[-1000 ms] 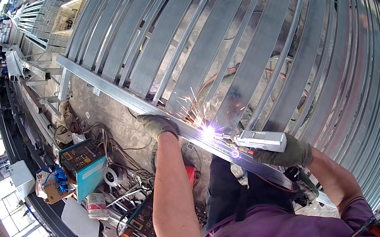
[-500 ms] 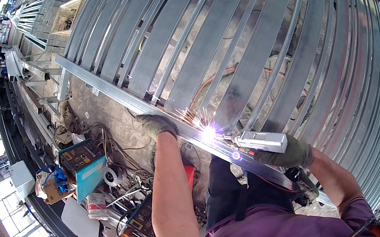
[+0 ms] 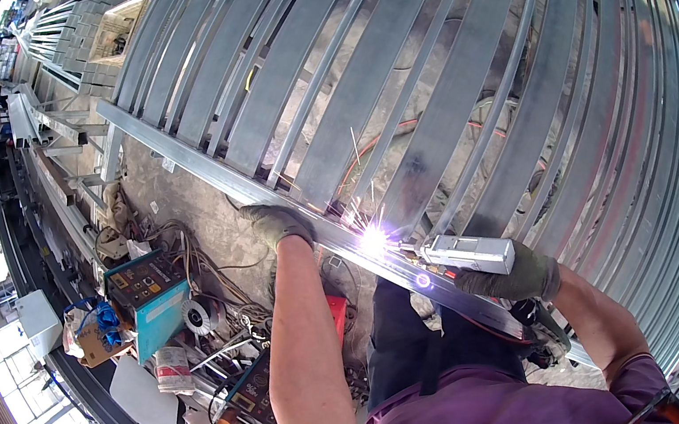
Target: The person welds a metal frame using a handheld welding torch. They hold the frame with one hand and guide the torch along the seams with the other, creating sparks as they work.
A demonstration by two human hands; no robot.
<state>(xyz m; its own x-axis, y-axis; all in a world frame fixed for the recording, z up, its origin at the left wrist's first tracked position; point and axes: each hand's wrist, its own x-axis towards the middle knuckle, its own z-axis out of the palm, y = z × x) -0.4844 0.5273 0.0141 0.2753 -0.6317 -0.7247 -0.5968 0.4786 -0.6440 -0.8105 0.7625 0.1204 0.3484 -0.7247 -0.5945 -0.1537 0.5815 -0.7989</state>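
A bright welding arc [image 3: 374, 240] burns on a long grey metal rail [image 3: 201, 165], where flat metal bars [image 3: 336, 136] meet it, and small sparks fly up. My gloved right hand [image 3: 507, 274] is closed round a welding torch, its tip at the arc. A silver box-shaped metal piece [image 3: 472, 253] sits over the torch, hiding much of its handle. Left of the arc, my gloved left hand [image 3: 279, 224] grips the rail; its fingertips are partly hidden. The glare hides the weld spot itself.
To the left stand a teal welding machine [image 3: 162, 304], a wire spool [image 3: 197, 315], tangled cables [image 3: 203, 266] and a white can [image 3: 173, 370]. An orange hose [image 3: 365, 149] runs on the floor beneath the bars. A crate [image 3: 119, 31] stands at the far left.
The spray of sparks has thinned and now rises more steeply. Both hands and the torch hold nearly the same place; the view has shifted very slightly.
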